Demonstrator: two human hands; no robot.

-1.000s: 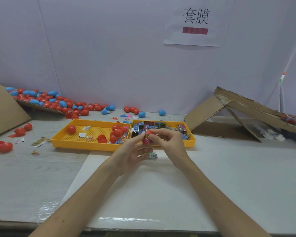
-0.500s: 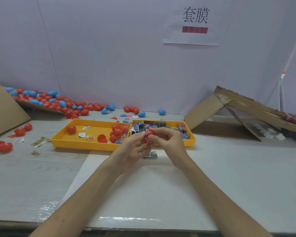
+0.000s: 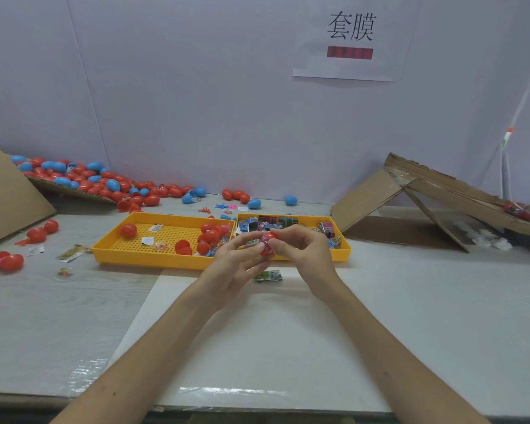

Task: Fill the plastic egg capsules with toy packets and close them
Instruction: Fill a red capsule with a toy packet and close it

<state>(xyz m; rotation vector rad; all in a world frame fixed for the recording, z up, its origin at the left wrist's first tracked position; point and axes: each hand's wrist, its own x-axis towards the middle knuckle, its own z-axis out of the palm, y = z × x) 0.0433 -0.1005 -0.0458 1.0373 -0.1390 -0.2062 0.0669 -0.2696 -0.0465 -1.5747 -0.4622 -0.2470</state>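
With the yellow packet tray (image 3: 344,250) just behind the fingers, the left hand (image 3: 236,266) and right hand (image 3: 302,250) clamp the red egg capsule (image 3: 268,246) between fingertips, and its pink toy packet (image 3: 266,239), seemingly bulging at the seam, could jam the halves apart

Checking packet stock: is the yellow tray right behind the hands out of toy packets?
No, that yellow tray holds a heap of toy packets across its far side.
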